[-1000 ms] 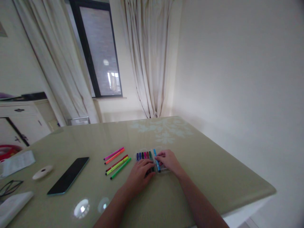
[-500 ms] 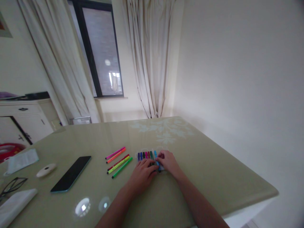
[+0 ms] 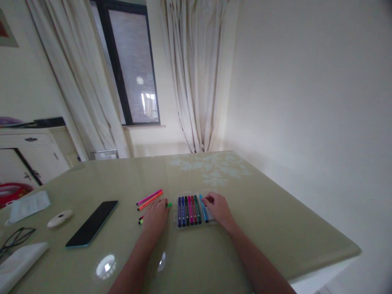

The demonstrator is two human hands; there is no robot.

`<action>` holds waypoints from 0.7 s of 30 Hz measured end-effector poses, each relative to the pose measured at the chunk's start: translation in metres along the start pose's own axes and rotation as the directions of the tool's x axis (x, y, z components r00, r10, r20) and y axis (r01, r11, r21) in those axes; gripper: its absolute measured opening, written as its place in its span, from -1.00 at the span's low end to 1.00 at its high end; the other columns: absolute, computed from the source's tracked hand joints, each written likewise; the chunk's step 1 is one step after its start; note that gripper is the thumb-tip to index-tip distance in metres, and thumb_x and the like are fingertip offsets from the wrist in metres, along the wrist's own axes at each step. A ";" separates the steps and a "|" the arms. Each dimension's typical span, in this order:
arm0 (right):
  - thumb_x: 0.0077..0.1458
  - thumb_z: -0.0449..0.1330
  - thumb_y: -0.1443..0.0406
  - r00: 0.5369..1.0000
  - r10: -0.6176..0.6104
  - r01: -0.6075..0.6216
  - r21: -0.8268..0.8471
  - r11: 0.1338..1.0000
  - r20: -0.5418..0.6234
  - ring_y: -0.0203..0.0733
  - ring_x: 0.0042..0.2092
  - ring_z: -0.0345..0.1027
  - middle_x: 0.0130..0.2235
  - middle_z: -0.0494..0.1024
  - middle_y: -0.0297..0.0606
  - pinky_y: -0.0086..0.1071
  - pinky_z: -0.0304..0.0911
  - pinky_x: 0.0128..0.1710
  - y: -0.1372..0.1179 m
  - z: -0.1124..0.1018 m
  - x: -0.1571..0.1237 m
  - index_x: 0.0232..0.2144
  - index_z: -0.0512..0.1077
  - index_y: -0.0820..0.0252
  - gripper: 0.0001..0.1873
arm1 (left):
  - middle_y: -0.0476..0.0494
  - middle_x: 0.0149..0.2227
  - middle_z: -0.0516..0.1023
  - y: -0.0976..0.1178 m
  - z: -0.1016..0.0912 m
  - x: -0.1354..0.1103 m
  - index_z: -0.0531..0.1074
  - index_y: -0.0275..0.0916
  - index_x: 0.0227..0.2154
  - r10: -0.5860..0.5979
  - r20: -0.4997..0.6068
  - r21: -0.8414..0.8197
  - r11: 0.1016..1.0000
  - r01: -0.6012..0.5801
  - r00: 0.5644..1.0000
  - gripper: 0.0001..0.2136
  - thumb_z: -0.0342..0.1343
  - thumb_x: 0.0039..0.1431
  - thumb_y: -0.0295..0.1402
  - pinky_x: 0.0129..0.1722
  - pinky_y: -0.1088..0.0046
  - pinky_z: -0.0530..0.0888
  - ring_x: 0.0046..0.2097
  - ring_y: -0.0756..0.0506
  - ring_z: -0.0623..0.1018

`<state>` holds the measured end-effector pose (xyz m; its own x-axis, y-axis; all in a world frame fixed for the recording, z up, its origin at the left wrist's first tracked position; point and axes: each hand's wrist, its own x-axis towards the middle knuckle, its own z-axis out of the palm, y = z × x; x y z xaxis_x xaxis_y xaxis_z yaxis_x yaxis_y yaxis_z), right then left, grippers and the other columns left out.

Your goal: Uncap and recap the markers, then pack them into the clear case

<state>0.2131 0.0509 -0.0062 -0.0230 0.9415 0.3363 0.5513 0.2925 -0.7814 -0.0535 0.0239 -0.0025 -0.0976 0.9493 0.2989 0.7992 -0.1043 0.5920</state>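
My left hand (image 3: 156, 216) lies over the loose felt-tip markers, its fingers curled down at the green marker (image 3: 169, 205), whose tip shows past them. Much of that marker is hidden beneath the hand. Ends of a yellow marker (image 3: 141, 221) and a red one stick out at its left. Pink (image 3: 149, 197) and orange (image 3: 150, 201) markers lie just beyond. My right hand (image 3: 218, 208) is closed, fingertips on a light-blue marker (image 3: 203, 210) at the right part of the clear plastic marker case (image 3: 189, 227). Several dark blue, black, pink, brown and green markers lie side by side in the case.
A phone (image 3: 92, 224), a white oval object (image 3: 59, 219), glasses (image 3: 18, 239), a pale blue face mask (image 3: 30, 207) and a white slab-like object (image 3: 21, 265) lie on the left of the glossy table (image 3: 260, 228). A wall (image 3: 306, 102) borders its right side.
My left hand has left the marker case and moved left onto the loose markers, uncovering the row of markers in the case. My right hand has hardly moved at the light-blue marker.
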 end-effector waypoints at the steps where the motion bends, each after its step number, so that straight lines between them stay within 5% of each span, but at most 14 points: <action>1: 0.12 0.28 0.19 1.000 -0.001 0.001 0.007 1.000 0.002 -0.17 -0.40 0.39 -0.46 0.58 -0.23 -0.34 0.18 -0.34 -0.002 0.000 -0.001 -0.51 0.54 0.14 -0.78 | -0.25 -0.29 0.58 -0.001 0.001 0.001 0.45 -0.21 -0.42 -0.006 0.000 -0.041 0.999 0.006 1.000 -0.95 0.13 0.11 -0.48 0.03 0.09 0.35 -0.09 -0.33 0.55; 8: 0.20 0.22 0.12 0.995 -0.062 0.055 0.096 0.994 0.075 -0.22 -0.43 0.32 -0.50 0.50 -0.31 -0.38 0.13 -0.39 -0.017 0.003 -0.008 -0.48 0.50 0.18 -0.69 | -0.26 -0.11 0.62 0.016 0.007 0.010 0.50 -0.24 -0.08 0.019 0.012 -0.428 0.904 -0.012 1.000 -0.61 -0.07 0.33 -0.06 -0.09 0.24 0.50 -0.08 -0.23 0.60; 10: 0.22 0.21 0.09 0.989 -0.089 0.071 0.147 0.987 0.116 -0.24 -0.44 0.30 -0.51 0.48 -0.33 -0.39 0.12 -0.40 -0.020 0.004 -0.010 -0.47 0.50 0.18 -0.67 | -0.24 -0.09 0.64 0.026 0.008 0.005 0.48 -0.23 -0.02 0.022 0.090 -0.597 0.801 0.037 0.996 -0.56 -0.03 0.31 0.01 -0.14 0.28 0.53 -0.10 -0.21 0.62; 15: 0.26 0.18 0.04 0.964 -0.140 0.073 0.283 0.956 0.228 -0.26 -0.45 0.30 -0.50 0.46 -0.34 -0.41 0.15 -0.42 -0.030 0.006 -0.015 -0.46 0.50 0.18 -0.62 | -0.22 -0.09 0.66 0.052 0.007 -0.011 0.51 -0.22 -0.08 0.027 0.297 -0.897 0.351 0.269 0.955 -0.54 0.34 0.07 -0.01 -0.11 0.35 0.53 -0.09 -0.17 0.63; 21: 0.24 0.19 -0.04 0.931 -0.158 0.004 0.424 0.906 0.329 -0.23 -0.43 0.39 -0.43 0.55 -0.29 -0.39 0.29 -0.39 -0.033 0.008 -0.015 -0.39 0.53 0.18 -0.57 | -0.16 -0.17 0.67 0.065 0.010 -0.015 0.54 -0.24 -0.19 -0.021 0.320 -0.912 0.265 0.314 0.947 -0.51 0.47 -0.10 -0.04 -0.17 0.37 0.54 -0.17 -0.14 0.65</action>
<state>0.1890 0.0281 0.0102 -0.3826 0.8856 0.2635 0.1452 0.3393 -0.9294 0.0055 0.0055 0.0237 0.0804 0.9963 0.0310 -0.3597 0.0000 0.9331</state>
